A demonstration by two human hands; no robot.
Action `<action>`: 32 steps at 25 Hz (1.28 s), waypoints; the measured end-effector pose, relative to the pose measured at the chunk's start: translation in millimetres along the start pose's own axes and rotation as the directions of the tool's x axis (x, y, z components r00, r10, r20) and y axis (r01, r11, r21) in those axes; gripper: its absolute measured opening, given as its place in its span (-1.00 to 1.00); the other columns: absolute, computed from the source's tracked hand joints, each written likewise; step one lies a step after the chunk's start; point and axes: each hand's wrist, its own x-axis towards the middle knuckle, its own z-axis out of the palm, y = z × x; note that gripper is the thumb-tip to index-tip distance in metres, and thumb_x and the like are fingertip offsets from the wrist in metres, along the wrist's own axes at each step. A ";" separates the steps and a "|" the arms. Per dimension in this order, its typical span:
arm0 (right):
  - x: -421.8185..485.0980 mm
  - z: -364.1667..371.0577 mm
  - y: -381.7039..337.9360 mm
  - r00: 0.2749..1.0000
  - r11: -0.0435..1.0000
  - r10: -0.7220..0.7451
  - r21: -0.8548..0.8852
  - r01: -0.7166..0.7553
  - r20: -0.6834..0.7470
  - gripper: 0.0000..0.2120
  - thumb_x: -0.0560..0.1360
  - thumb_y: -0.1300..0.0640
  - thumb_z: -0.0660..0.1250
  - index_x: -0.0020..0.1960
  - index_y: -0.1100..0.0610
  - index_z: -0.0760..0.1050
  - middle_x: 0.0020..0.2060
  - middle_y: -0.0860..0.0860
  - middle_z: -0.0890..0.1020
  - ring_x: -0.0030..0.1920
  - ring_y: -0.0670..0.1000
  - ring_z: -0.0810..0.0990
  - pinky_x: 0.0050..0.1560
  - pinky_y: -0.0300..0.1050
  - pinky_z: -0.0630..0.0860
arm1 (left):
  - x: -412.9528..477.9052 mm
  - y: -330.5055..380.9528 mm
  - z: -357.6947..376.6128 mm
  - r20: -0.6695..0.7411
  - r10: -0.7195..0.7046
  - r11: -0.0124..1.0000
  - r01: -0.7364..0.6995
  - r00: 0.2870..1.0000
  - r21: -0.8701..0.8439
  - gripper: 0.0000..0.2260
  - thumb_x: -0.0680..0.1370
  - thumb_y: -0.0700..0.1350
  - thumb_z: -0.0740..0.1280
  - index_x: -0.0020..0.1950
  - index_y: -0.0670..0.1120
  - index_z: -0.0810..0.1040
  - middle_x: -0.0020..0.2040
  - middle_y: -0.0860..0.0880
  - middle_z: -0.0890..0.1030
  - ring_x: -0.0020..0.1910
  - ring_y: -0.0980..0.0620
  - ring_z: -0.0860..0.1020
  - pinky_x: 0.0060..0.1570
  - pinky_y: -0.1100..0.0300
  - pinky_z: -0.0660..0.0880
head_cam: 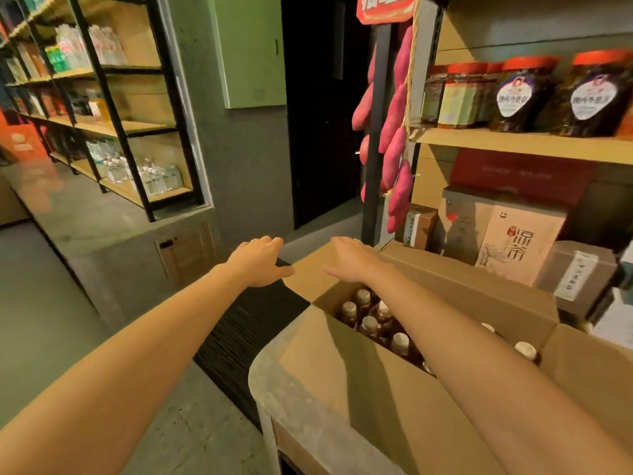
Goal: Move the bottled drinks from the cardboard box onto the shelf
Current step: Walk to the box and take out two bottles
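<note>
With left hand [260,260] and right hand [352,260] both empty, fingers loosely spread over far flap of cardboard box [342,389] on desk [274,382]: fold flap clear, grip bottles [370,323] inside by necks, lift upright toward shelf [513,144].

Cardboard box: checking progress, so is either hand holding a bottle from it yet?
No: the left hand and the right hand reach open and empty, while the bottles stand inside the cardboard box.
</note>
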 end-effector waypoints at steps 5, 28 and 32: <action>31.8 11.9 75.6 0.983 0.983 0.181 0.033 -0.181 0.011 -0.39 0.53 -0.03 0.29 0.49 0.14 0.16 0.44 0.11 0.32 0.42 0.15 0.32 0.35 0.08 0.37 | 90.1 47.5 15.9 0.005 0.156 0.988 -0.156 0.988 -0.020 -0.45 0.56 0.14 0.23 0.46 -0.09 0.22 0.39 -0.10 0.38 0.32 -0.11 0.41 0.26 0.05 0.39; -14.7 124.8 196.8 0.539 0.385 0.840 0.644 -0.662 0.052 -0.61 0.48 0.22 0.36 0.30 0.19 0.45 0.20 0.07 0.57 0.25 0.01 0.51 0.29 -0.11 0.44 | 208.9 182.0 201.9 0.209 0.383 0.804 -0.214 0.900 -0.554 -0.64 0.50 -0.09 0.37 0.26 -0.15 0.44 0.18 -0.13 0.56 0.16 -0.07 0.53 0.11 0.12 0.45; -1.7 137.3 199.1 0.537 0.367 0.837 0.619 -0.694 0.106 -0.62 0.43 0.25 0.39 0.24 0.21 0.49 0.16 0.08 0.59 0.21 0.04 0.52 0.13 -0.21 0.40 | 210.1 189.0 219.8 0.389 0.265 0.769 0.049 0.882 -0.637 -0.57 0.45 -0.12 0.44 0.27 -0.17 0.44 0.21 -0.15 0.55 0.24 -0.12 0.49 0.23 0.03 0.41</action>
